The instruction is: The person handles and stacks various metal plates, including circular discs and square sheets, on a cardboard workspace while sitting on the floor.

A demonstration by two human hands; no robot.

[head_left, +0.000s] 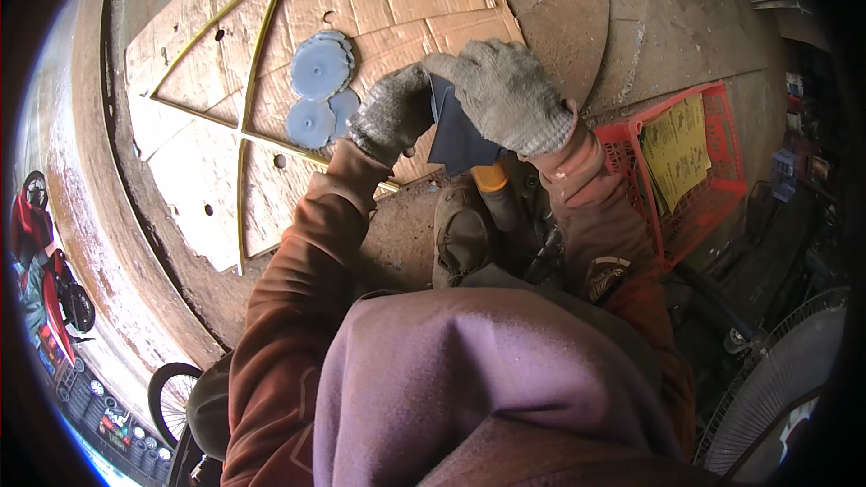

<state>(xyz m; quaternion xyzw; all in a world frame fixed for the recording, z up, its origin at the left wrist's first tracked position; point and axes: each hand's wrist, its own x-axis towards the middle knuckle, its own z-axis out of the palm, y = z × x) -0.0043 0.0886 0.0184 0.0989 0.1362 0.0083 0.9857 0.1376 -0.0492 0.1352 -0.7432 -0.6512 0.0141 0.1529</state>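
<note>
Both my hands wear grey knitted gloves and meet over the near edge of a cardboard sheet. Between them is a dark blue, thin folded sheet (pixel 462 140), perhaps sandpaper or cloth. My left hand (pixel 394 113) is closed on its left edge, fingertips partly hidden. Curled over its top and right side, my right hand (pixel 512 95) grips it too. Just left of my left hand lie a stack of round blue-grey discs (pixel 320 68) with ragged rims and a smaller disc (pixel 310 124). Brass-coloured rods (pixel 248 81) form a crossed, angular frame beside them.
The flattened cardboard (pixel 180 180) has several holes. On the right stands a red plastic crate (pixel 663 234) with yellow printed sheets (pixel 677 149). A shoe (pixel 462 239) and an orange-yellow object (pixel 490 178) are below my hands. A fan (pixel 776 397) stands at lower right.
</note>
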